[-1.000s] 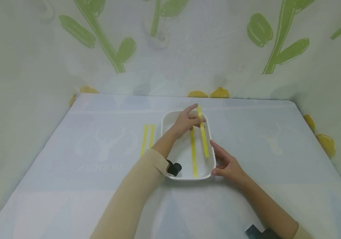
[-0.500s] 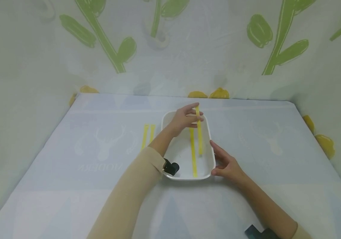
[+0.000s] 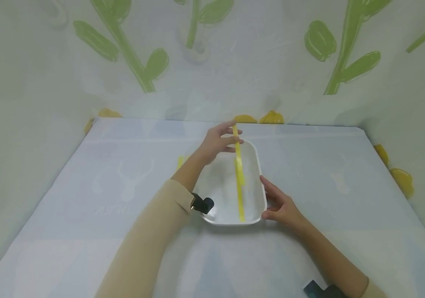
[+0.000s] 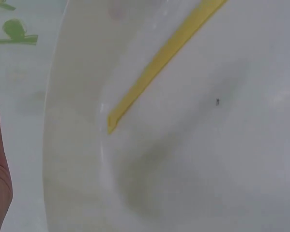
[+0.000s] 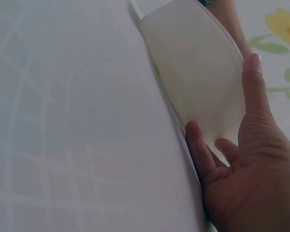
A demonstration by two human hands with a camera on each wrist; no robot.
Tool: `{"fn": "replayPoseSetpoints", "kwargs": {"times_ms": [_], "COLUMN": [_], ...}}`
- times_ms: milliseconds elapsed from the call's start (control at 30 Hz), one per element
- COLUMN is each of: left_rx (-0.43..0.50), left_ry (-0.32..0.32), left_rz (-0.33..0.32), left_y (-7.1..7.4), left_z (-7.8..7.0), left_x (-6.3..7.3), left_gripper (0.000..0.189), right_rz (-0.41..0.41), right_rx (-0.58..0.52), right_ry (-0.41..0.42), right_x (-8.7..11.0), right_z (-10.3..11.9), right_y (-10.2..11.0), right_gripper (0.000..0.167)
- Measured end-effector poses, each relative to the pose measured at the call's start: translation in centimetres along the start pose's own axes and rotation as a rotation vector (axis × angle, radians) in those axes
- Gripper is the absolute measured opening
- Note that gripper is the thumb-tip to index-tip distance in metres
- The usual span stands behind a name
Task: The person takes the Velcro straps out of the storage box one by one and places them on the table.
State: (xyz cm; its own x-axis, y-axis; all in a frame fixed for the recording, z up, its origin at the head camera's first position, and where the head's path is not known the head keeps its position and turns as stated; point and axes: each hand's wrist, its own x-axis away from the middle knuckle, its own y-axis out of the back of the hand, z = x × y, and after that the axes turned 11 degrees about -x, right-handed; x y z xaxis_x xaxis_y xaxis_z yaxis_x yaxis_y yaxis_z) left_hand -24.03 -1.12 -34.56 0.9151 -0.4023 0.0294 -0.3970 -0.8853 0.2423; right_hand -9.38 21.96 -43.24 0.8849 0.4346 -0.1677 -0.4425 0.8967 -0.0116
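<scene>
My left hand (image 3: 216,142) pinches a thin flat yellow strip (image 3: 238,153) near its upper end, above a white rectangular tray (image 3: 258,165) with rounded corners. The strip slants down over the tray. A second yellow strip (image 3: 241,205) lies lengthwise inside; the left wrist view shows this yellow strip (image 4: 154,67) with one end near the tray wall. On the right side, my right hand (image 3: 281,207) rests thumb and fingers against the tray's outside. In the right wrist view that hand (image 5: 256,164) touches the tray's pale wall (image 5: 198,72), thumb extended along the rim.
To the left of the tray, more yellow strips (image 3: 180,162) lie on the table, mostly hidden behind my left forearm. A pale patterned cloth (image 3: 67,215) covers the table. Behind its far edge stands a leaf-patterned backdrop (image 3: 253,74). A small dark speck (image 4: 217,102) shows on the tray floor.
My left hand has moved left with the held yellow strip, which now overlaps the lying strip in the head view. The right hand stays at the tray's right side.
</scene>
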Motion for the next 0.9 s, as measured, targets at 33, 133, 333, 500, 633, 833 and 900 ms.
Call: {"fn": "replayPoseSetpoints", "kwargs": {"times_ms": [33, 133, 333, 500, 633, 833, 900], "left_rx": [0.002, 0.002, -0.002, -0.017, -0.041, -0.103, -0.116], "left_ry": [0.002, 0.012, 0.022, 0.024, 0.032, 0.059, 0.064], "left_rz": [-0.006, -0.022, -0.051, -0.053, -0.048, -0.038, -0.035], "left_y": [0.3, 1.2, 2.7, 3.9, 5.0, 6.5, 7.0], "left_z": [-0.1, -0.2, -0.7, -1.1, -1.0, -0.3, -0.1], "left_x": [0.1, 0.3, 0.7, 1.0, 1.4, 2.2, 2.4], "left_gripper": [0.06, 0.061, 0.063, 0.065, 0.065, 0.066, 0.066], "right_rz": [0.005, 0.006, -0.006, -0.005, -0.007, -0.019, -0.022], "right_rx": [-0.008, -0.001, 0.016, 0.008, 0.012, 0.025, 0.025], "right_ry": [0.002, -0.006, -0.024, -0.027, -0.027, -0.047, -0.047], "right_x": [0.0, -0.1, -0.1, -0.1, -0.1, -0.1, -0.1], "right_z": [0.0, -0.1, 0.0, 0.1, 0.1, 0.2, 0.2], "right_y": [0.0, -0.1, 0.0, 0.1, 0.1, 0.1, 0.1], "right_gripper": [0.091, 0.091, 0.092, 0.092, 0.092, 0.092, 0.093]}}
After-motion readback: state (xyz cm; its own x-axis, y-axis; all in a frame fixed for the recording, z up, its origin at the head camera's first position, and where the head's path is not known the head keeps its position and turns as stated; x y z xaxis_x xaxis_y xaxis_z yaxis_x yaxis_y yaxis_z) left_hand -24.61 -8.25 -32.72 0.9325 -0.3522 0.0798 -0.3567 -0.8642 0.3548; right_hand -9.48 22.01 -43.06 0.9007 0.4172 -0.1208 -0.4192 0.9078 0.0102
